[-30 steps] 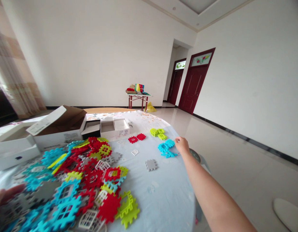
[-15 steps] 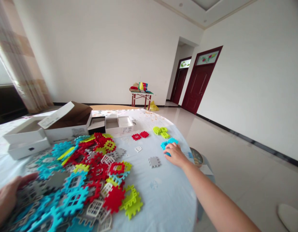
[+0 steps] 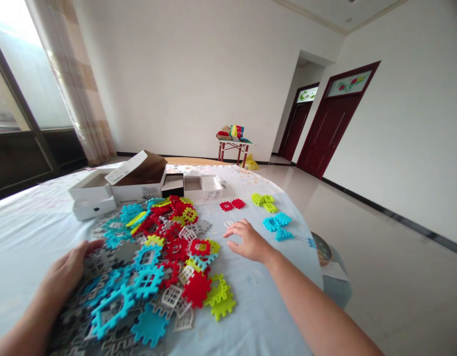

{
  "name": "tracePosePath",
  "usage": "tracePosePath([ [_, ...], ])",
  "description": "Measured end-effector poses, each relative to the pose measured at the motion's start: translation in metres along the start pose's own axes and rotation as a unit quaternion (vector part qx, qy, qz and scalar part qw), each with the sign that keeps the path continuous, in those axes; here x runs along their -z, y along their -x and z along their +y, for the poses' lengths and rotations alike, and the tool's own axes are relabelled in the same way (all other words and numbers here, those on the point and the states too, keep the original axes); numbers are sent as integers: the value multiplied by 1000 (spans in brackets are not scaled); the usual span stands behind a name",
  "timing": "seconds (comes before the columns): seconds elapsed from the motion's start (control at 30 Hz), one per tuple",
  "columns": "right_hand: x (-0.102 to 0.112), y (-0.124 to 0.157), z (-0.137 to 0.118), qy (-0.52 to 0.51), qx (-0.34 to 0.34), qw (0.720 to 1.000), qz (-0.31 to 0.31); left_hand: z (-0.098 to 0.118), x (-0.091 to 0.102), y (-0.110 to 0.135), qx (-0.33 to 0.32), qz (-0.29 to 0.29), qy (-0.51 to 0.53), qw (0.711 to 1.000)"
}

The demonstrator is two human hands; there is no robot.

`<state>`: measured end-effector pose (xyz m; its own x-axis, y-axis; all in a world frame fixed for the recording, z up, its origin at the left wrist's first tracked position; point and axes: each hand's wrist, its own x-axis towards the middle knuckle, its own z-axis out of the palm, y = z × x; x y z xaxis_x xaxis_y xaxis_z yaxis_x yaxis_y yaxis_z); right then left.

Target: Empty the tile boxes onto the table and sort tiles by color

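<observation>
A big heap of plastic interlocking building tiles [image 3: 150, 282] in blue, red, green and grey lies before me, with white window pieces [image 3: 172, 296] among them. At the heap's left edge, my left hand [image 3: 67, 269] lies against grey tiles, fingers stretched out. My right hand [image 3: 246, 242] is over the cloth right of the heap, its fingers apart and holding nothing visible. It covers the spot where a grey tile lay. Just beyond its fingertips sits a small white window piece [image 3: 228, 224]. Farther right are blue tiles [image 3: 277, 223]; behind them, green tiles [image 3: 263, 201] and two red tiles [image 3: 232, 204].
White boxes [image 3: 94, 207] and small open boxes [image 3: 193, 185] stand behind the heap on the round table's cloth [image 3: 265, 301]. A stool [image 3: 335, 284] is beside the table's right edge. Far back stands a small table [image 3: 233, 143] with colourful items.
My right hand has come away from the blue tiles and moved left, over the grey tile's place. My left hand stays at the heap's left edge. The view has turned left.
</observation>
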<state>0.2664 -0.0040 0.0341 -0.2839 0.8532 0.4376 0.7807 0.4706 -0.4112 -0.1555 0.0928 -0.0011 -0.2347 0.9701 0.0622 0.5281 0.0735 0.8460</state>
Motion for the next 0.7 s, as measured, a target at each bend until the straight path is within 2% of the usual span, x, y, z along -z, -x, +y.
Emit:
tracePosePath([
  [0.07,-18,-15,-16,-23,24,999,-24,2,0,1,12,0,2,1000],
  [0.17,-39,-29,-25,-28,23,998,-54,2,0,-1,16,-4,-4,1000],
  [0.4,-54,-30,-18,-66,5,994,-91,-3,1,-3,3,-18,3,1000],
  [0.53,-55,-28,-18,-78,-10,995,-63,-6,1,-5,-3,-4,-5,1000],
  [0.7,-46,-32,-3,-66,-38,997,28,-21,1,-15,-43,-5,-52,998],
])
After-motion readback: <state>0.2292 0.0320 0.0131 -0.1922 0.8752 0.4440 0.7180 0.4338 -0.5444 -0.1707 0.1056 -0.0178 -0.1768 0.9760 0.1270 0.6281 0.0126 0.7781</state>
